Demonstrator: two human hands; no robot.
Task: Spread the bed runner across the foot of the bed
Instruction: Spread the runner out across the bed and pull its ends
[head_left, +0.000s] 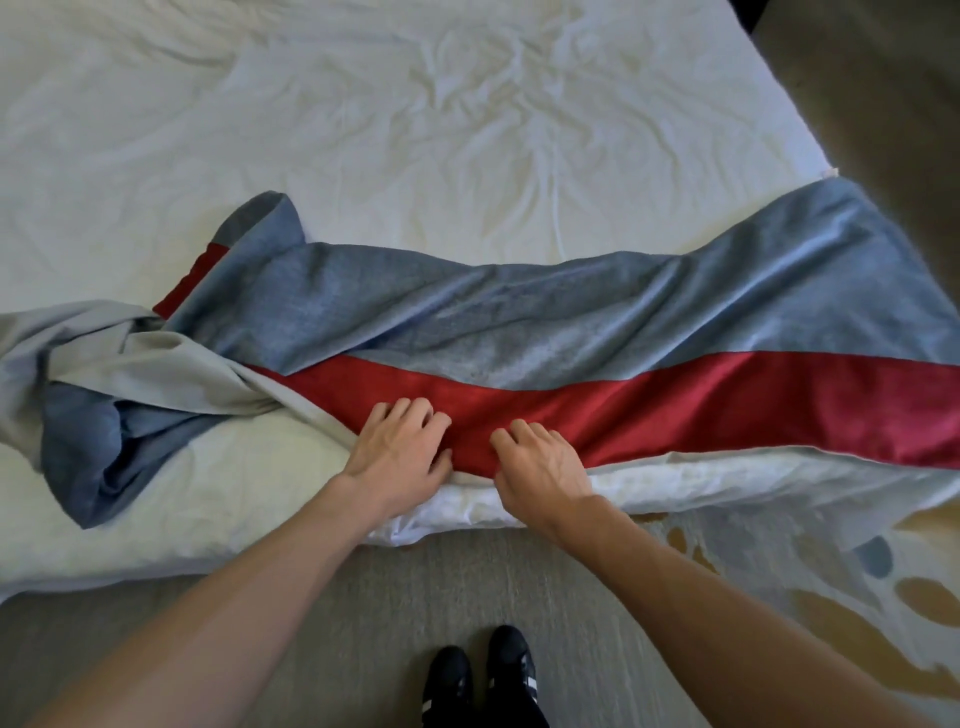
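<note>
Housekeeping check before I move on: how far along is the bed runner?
Done: the bed runner lies fairly flat on the right half. In hand: the left hand and right hand grip its red band at the foot edge. Left: the left end, bunched and twisted, needs spreading.

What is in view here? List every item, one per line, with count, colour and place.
bed runner: one, blue-grey with a red band and pale grey underside; across the near end of the bed, flat on the right, bunched and twisted on the left.
bed sheet: one, white, wrinkled; covers the bed under the runner.
carpet: one, grey-beige with yellow and blue shapes on the right; floor in front of the bed.
shoes: two, black with white stripes; bottom centre, on the carpet.
left hand: one, bare; fingers curled on the red band at the runner's near edge.
right hand: one, bare; beside the left, fingers curled on the same band.
</note>
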